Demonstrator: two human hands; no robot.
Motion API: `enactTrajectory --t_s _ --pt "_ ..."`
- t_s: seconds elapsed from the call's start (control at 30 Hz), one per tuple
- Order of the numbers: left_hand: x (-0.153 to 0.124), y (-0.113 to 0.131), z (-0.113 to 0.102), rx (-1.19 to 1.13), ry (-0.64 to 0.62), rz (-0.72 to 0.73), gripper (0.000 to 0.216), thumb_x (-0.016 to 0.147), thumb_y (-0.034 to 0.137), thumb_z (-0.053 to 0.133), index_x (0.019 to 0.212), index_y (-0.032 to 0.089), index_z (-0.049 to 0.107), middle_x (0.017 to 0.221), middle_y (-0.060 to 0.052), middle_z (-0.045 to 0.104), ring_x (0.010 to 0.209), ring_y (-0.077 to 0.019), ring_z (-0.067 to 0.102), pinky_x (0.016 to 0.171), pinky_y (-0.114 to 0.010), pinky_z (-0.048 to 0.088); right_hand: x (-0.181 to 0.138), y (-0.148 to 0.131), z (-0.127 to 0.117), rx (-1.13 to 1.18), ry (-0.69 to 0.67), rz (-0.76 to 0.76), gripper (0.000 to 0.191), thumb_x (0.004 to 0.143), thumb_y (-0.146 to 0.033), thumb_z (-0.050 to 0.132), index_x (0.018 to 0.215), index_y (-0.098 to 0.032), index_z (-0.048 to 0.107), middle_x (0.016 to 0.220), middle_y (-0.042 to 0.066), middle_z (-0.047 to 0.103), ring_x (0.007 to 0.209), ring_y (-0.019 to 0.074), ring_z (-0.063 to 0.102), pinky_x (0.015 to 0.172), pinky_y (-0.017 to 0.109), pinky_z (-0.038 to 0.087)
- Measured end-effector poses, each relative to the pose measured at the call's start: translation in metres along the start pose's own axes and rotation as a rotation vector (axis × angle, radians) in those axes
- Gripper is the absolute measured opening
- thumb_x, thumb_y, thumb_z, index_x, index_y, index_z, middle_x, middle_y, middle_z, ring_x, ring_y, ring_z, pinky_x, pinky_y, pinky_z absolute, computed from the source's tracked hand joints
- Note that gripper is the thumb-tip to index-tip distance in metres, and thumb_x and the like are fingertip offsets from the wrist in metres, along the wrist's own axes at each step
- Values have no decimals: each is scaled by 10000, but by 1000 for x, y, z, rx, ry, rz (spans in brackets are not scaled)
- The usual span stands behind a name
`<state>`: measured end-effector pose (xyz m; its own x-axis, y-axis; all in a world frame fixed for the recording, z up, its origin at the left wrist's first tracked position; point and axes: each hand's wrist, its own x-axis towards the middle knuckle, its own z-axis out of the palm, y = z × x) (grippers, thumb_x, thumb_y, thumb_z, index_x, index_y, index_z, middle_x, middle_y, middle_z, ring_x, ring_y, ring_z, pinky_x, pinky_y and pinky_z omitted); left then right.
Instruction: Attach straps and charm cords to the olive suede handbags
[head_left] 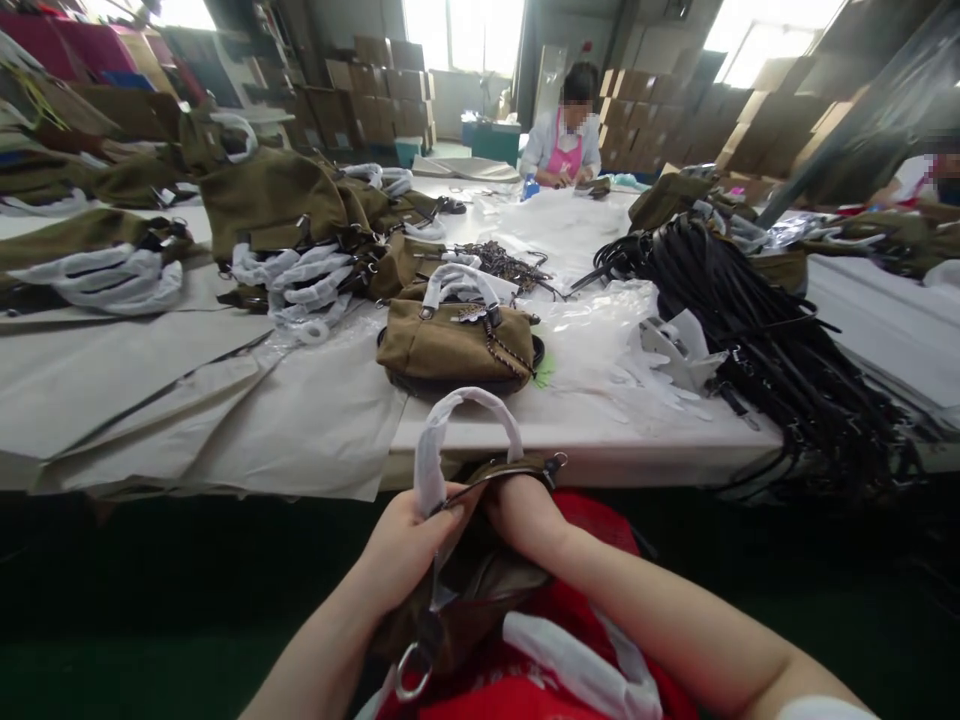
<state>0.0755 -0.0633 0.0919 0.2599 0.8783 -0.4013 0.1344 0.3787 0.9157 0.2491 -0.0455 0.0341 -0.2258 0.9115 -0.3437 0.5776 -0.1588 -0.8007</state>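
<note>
An olive-brown handbag (487, 590) rests open against my red apron (600, 530), tilted with its mouth up. My left hand (409, 545) pinches the bag's rim beside the foot of a white-wrapped handle (439, 440). My right hand (525, 512) reaches into the opening, and the bag hides its fingers. A second wrapped handle (570, 655) hangs toward me, and a metal ring (412, 670) shows at the bag's near end. Just beyond, a finished-looking olive handbag (457, 345) with wrapped handles and a braided cord stands upright on the table.
The white table's front edge (600, 465) runs just past my hands. Several olive bags (270, 200) are heaped at left. A pile of black straps (750, 310) spills over the edge at right. Chains (502, 262) lie mid-table. A co-worker (562, 140) in a pink apron works across it.
</note>
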Motion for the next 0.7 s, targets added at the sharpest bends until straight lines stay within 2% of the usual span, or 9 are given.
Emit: enactTrajectory --t_s 0.1,0.2,0.3,0.37,0.47,0.57,0.7 --pt "-2 1 1 104 52 63 318 756 376 656 953 147 753 839 -66 760 807 -252 680 758 -324 505 -16 -15 4 -264 -11 -184 256 867 -149 522 1028 -111 717 1120 193 709 1045 312 653 926 381 472" --pt "-4 3 -1 281 152 113 307 789 372 614 968 169 761 865 -55 767 835 -254 691 766 -318 505 -35 -32 10 -401 -128 -373 237 907 -182 495 957 -139 723 1022 129 746 958 247 686 854 307 488" --pt "-6 7 -6 444 192 160 292 796 326 572 971 199 768 912 -38 773 865 -248 697 789 -318 503 -48 -42 10 -468 -242 -508 201 909 -212 522 879 -155 713 951 89 754 879 207 692 782 271 482" --pt "-5 9 -11 519 208 172 302 783 292 545 962 204 772 904 -34 774 860 -248 698 789 -321 503 -49 -44 5 -523 -212 -514 204 911 -211 520 871 -160 714 940 84 755 870 201 690 766 269 472" --pt "0 9 -18 586 244 172 318 744 239 507 911 195 775 862 -34 768 843 -248 695 788 -325 499 -42 -42 -4 -586 -100 -384 249 926 -229 499 846 -177 729 900 75 758 834 201 692 725 274 459" --pt "5 7 -21 555 192 157 324 727 224 494 894 180 769 844 -36 762 828 -243 691 792 -323 503 -33 -39 -8 -603 -60 -290 272 934 -257 500 840 -191 746 887 72 763 802 199 693 704 272 454" --pt "3 8 -16 536 122 192 332 780 304 546 1027 167 722 926 -51 761 877 -252 688 814 -334 512 -29 -35 -2 -531 -102 -360 245 924 -225 510 925 -189 752 969 70 764 885 193 690 766 255 465"
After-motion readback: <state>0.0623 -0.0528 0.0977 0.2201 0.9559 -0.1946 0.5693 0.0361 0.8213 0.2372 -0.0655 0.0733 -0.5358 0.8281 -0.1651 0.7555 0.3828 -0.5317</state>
